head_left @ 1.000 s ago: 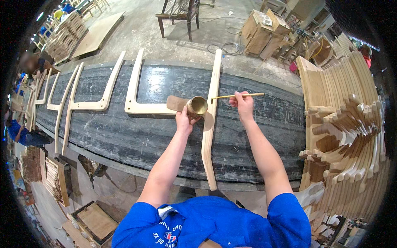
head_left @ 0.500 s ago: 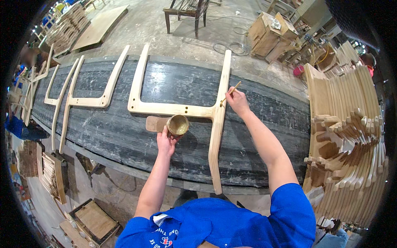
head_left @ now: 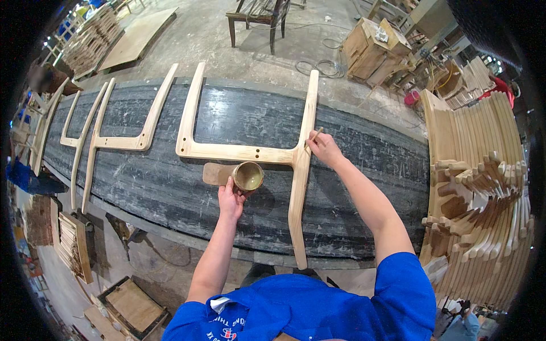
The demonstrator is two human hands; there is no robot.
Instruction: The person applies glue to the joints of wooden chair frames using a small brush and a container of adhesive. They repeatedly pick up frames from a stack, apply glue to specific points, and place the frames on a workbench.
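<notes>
My left hand (head_left: 231,202) is closed round a small round pot (head_left: 249,177) with yellowish, glue-like stuff inside, tilted so its mouth faces up toward me. A flat brown wooden piece (head_left: 215,173) juts out to the left of the pot; whether it is fixed to it I cannot tell. Pinched in my right hand (head_left: 326,150) is a thin wooden stick (head_left: 318,133), its lower end hidden by the fingers. That hand rests at the long leg of a pale wooden chair frame (head_left: 277,154), near its joint with the crossbar. Dark holes show in the crossbar.
A dark, scuffed workbench (head_left: 364,199) carries the frames, with another similar frame (head_left: 122,140) farther left. Stacked curved wooden parts (head_left: 478,142) stand at the right end. Beyond lie a dark chair (head_left: 259,23) and a wooden box (head_left: 369,51). A person's sleeve (head_left: 34,177) shows at far left.
My right hand has lowered slightly at the joint, and the stick shows less of its length. The pot in my left hand has moved slightly right and down. At far left, another person's frame has shifted.
</notes>
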